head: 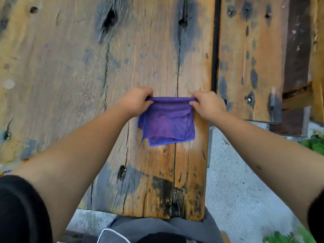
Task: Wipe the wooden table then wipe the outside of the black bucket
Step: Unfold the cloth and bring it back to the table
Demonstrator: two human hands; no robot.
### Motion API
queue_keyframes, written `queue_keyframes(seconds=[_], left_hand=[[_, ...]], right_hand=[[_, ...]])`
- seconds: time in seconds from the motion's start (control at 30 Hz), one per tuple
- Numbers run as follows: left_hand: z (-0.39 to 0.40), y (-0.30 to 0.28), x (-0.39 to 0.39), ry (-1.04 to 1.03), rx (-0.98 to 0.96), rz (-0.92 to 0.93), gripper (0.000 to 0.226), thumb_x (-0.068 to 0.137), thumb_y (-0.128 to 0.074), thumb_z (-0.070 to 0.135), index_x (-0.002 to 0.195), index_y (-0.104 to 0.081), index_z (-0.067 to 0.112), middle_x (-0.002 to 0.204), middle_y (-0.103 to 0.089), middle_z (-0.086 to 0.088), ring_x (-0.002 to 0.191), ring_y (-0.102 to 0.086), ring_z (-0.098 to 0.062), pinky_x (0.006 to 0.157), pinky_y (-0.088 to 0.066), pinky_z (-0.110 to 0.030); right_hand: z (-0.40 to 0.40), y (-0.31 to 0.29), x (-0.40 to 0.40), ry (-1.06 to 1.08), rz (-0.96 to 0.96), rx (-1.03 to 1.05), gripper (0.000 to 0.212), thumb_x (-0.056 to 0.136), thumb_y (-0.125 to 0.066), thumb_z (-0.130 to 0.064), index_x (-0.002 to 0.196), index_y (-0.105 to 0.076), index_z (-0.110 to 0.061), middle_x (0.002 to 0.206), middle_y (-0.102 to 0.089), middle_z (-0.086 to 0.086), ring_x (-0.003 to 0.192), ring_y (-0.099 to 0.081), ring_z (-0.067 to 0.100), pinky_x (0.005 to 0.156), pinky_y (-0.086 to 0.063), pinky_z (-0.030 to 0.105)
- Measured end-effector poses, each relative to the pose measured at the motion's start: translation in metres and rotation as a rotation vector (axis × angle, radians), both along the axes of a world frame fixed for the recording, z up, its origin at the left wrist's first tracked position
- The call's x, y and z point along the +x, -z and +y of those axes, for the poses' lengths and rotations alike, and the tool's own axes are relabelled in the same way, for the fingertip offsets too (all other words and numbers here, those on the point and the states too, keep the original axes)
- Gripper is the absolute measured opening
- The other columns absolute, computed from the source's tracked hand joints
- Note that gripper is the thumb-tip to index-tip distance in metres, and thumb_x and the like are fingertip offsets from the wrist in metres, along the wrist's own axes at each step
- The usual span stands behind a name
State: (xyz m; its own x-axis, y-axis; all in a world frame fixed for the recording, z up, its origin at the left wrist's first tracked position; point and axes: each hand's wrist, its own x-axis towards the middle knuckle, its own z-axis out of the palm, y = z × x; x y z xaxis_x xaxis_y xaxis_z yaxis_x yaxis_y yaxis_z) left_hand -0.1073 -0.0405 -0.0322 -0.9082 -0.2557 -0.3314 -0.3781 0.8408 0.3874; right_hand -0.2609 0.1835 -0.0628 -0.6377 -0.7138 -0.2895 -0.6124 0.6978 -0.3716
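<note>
A folded purple cloth (167, 124) hangs between my two hands, just above the weathered wooden table (70, 67). My left hand (135, 101) pinches its top left corner. My right hand (207, 105) pinches its top right corner. The top edge is pulled taut between them and the rest droops toward me over the plank. The table is made of cracked, stained planks with dark knots and patches. No black bucket is in view.
A dark gap (215, 42) separates the main plank from another plank (249, 55) on the right with bolt heads. Grey concrete ground (236, 181) lies to the lower right, with green plants (313, 144) at the right edge. My dark trousers (157, 228) show at the bottom.
</note>
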Motion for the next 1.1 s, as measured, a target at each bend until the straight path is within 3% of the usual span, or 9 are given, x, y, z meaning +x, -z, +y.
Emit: queue_keyframes(seconds=[0.1, 0.27, 0.37, 0.43, 0.57, 0.7, 0.8, 0.87, 1.1], left_hand=[[-0.01, -0.003, -0.004, 0.059, -0.048, 0.082, 0.011, 0.088, -0.065, 0.012, 0.094, -0.063, 0.003, 0.098, -0.063, -0.019, 0.09, -0.06, -0.036, 0.073, -0.044, -0.038], [0.008, -0.006, 0.028, 0.275, -0.174, 0.119, 0.013, 0.084, -0.067, 0.014, 0.093, -0.067, 0.004, 0.11, -0.067, -0.015, 0.097, -0.064, -0.036, 0.078, -0.051, -0.044], [0.025, 0.003, 0.064, 0.401, -0.242, 0.138, 0.013, 0.083, -0.062, 0.018, 0.09, -0.069, 0.009, 0.118, -0.069, -0.013, 0.107, -0.066, -0.032, 0.081, -0.047, -0.041], [0.036, 0.012, 0.085, 0.414, -0.225, -0.011, 0.02, 0.088, -0.06, 0.021, 0.103, -0.07, 0.012, 0.133, -0.063, -0.013, 0.122, -0.059, -0.032, 0.092, -0.044, -0.045], [0.054, 0.018, 0.107, 0.344, -0.229, -0.332, 0.054, 0.095, -0.05, 0.042, 0.143, -0.047, 0.018, 0.161, -0.029, -0.009, 0.147, -0.027, -0.031, 0.114, -0.025, -0.051], [0.078, 0.01, 0.101, 0.281, -0.257, -0.182, 0.062, 0.088, -0.051, 0.051, 0.143, -0.044, 0.022, 0.154, -0.037, -0.016, 0.14, -0.035, -0.038, 0.109, -0.033, -0.052], [0.092, 0.024, 0.094, 0.262, -0.177, -0.41, 0.077, 0.095, -0.039, 0.058, 0.158, -0.006, 0.028, 0.166, 0.007, -0.012, 0.151, -0.006, -0.039, 0.119, -0.02, -0.053], [0.084, 0.03, 0.086, 0.26, -0.176, -0.466, 0.081, 0.096, -0.037, 0.058, 0.158, 0.005, 0.028, 0.164, 0.022, -0.01, 0.152, 0.005, -0.04, 0.12, -0.017, -0.055], [0.013, 0.037, 0.006, 0.235, -0.161, -0.427, 0.082, 0.092, -0.043, 0.062, 0.157, 0.0, 0.036, 0.165, 0.022, -0.004, 0.152, 0.004, -0.035, 0.113, -0.023, -0.062]], right_hand=[[-0.009, 0.0, -0.018, -0.056, 0.012, -0.055, 0.013, 0.089, -0.059, -0.034, 0.097, -0.063, -0.024, 0.096, -0.065, 0.004, 0.088, -0.06, 0.028, 0.064, -0.038, 0.03], [0.008, -0.015, -0.006, -0.414, 0.133, -0.093, 0.013, 0.084, -0.063, -0.03, 0.09, -0.064, -0.018, 0.096, -0.063, 0.002, 0.09, -0.059, 0.028, 0.072, -0.047, 0.037], [0.03, -0.015, 0.029, -0.624, 0.214, 0.038, 0.015, 0.082, -0.065, -0.029, 0.095, -0.067, -0.022, 0.104, -0.065, 0.001, 0.097, -0.059, 0.027, 0.077, -0.045, 0.038], [0.045, -0.01, 0.053, -0.687, 0.173, 0.17, 0.028, 0.084, -0.063, -0.037, 0.11, -0.063, -0.026, 0.122, -0.06, -0.001, 0.112, -0.053, 0.025, 0.088, -0.043, 0.04], [0.058, -0.011, 0.074, -0.595, 0.155, 0.28, 0.05, 0.084, -0.056, -0.054, 0.124, -0.055, -0.025, 0.145, -0.045, 0.002, 0.13, -0.04, 0.028, 0.101, -0.036, 0.047], [0.049, -0.012, 0.089, -0.547, 0.159, 0.276, 0.071, 0.081, -0.055, -0.061, 0.142, -0.039, -0.028, 0.157, -0.027, 0.01, 0.141, -0.027, 0.034, 0.108, -0.028, 0.054], [0.04, -0.002, 0.095, -0.53, 0.055, 0.378, 0.081, 0.086, -0.039, -0.068, 0.151, -0.004, -0.036, 0.163, 0.005, 0.005, 0.149, -0.004, 0.03, 0.113, -0.017, 0.058], [0.031, 0.0, 0.087, -0.478, -0.028, 0.431, 0.079, 0.088, -0.034, -0.069, 0.15, 0.006, -0.04, 0.162, 0.016, -0.002, 0.149, 0.004, 0.025, 0.113, -0.015, 0.059], [-0.031, 0.0, 0.009, -0.386, -0.088, 0.434, 0.077, 0.09, -0.043, -0.063, 0.15, 0.0, -0.042, 0.161, 0.019, -0.008, 0.149, 0.008, 0.021, 0.111, -0.017, 0.065]])
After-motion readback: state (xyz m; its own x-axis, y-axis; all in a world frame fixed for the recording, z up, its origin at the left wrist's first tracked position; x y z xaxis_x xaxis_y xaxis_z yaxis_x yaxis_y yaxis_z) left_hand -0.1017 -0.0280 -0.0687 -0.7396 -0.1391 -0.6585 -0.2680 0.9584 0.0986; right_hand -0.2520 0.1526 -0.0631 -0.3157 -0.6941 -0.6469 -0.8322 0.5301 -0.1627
